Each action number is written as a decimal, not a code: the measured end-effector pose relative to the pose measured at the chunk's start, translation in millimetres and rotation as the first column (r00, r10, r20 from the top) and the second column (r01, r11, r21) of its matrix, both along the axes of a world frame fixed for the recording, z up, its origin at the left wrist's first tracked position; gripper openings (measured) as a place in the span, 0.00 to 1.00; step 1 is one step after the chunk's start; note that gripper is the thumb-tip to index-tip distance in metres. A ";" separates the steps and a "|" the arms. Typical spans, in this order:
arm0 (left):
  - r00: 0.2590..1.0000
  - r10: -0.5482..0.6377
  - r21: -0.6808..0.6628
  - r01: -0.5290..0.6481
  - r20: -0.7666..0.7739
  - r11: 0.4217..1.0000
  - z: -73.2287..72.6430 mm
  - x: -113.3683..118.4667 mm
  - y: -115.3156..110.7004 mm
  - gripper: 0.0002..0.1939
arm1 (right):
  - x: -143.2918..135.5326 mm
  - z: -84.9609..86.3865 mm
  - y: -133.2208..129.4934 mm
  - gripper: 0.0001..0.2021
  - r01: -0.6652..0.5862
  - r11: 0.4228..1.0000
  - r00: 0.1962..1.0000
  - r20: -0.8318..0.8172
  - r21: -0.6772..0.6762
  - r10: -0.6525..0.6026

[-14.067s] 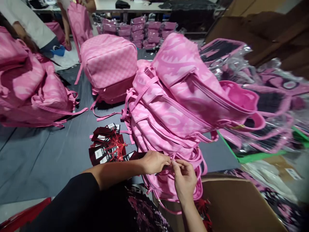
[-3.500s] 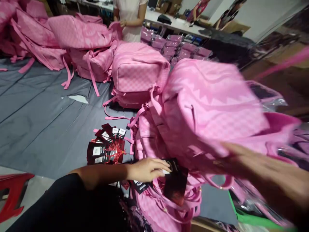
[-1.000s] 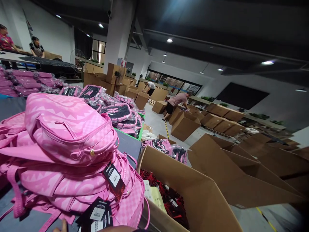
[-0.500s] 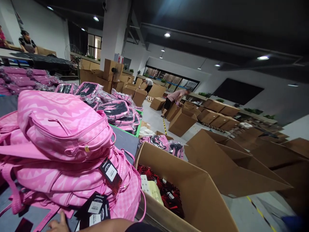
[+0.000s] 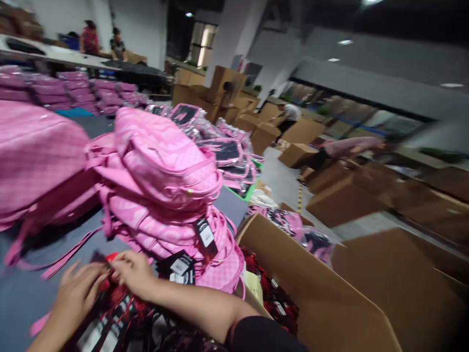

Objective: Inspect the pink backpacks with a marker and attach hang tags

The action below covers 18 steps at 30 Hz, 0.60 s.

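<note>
My left hand [image 5: 78, 289] and my right hand [image 5: 134, 274] meet at the lower left, fingertips pinched together on a red and dark hang tag whose details are blurred. Right below them lies a bunch of black and red hang tags [image 5: 116, 318] with white labels and red strings. Just beyond my right hand is a stack of pink backpacks [image 5: 164, 161], patterned with checks and waves. A black tag [image 5: 205, 234] with a white label dangles from the stack. Another pink backpack [image 5: 40, 161] sits to the left, its straps trailing on the grey table [image 5: 18, 298].
An open cardboard box [image 5: 311, 278] holding red and black tags stands right of the table. Behind the stack are plastic-wrapped backpacks [image 5: 227, 151] in a green-edged bin. Wrapped pink packs [image 5: 76, 90] line the far left. Several people work farther off among cartons.
The view has swung left, bringing the left backpack into sight. My left hand has come into view, and both hands now meet over the bunch of tags.
</note>
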<state>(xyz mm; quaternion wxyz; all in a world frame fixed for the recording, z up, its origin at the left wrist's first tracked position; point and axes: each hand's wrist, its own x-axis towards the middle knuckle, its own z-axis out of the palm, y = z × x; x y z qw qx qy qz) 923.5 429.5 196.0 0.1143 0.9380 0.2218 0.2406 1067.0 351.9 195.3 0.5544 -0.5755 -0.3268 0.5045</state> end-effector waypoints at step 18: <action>0.946 0.165 -0.353 -0.059 0.280 0.934 95.7 120.0 1.6 0.15 | 147.5 177.4 -22.2 0.14 0.032 0.979 -0.100 0.976 0.199 -0.195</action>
